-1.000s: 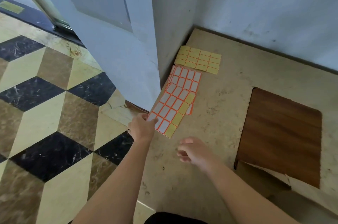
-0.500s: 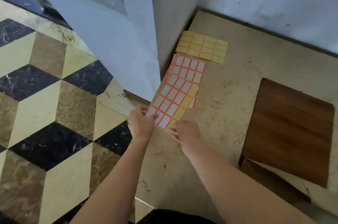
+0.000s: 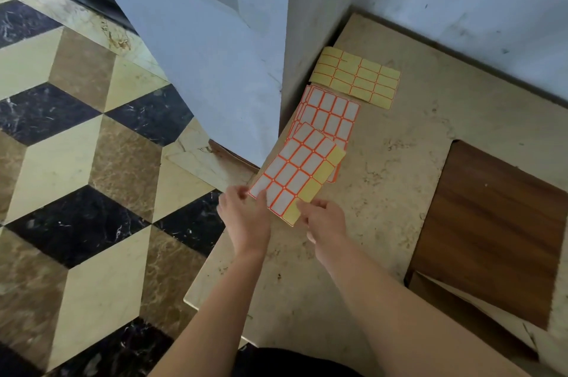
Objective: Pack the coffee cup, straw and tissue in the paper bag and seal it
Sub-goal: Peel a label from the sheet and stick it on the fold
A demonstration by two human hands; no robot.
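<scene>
Orange-edged label sheet point(image 3: 296, 175) — near corners hidden under both hands point(image 3: 246, 216).

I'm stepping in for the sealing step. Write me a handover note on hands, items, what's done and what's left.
Left hand: pinching the near left corner of the top label sheet.
Right hand: fingertips at that sheet's near yellow edge, grip unclear.
More sheets: stack beneath, spent yellow sheet by the wall.
Coffee cup, straw, tissue, paper bag: not in view.
Left: peel a label, seal the bag.

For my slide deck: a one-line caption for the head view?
Both hands, left hand and right hand, hold a partly used label sheet at its near edge over the stone counter.
</scene>
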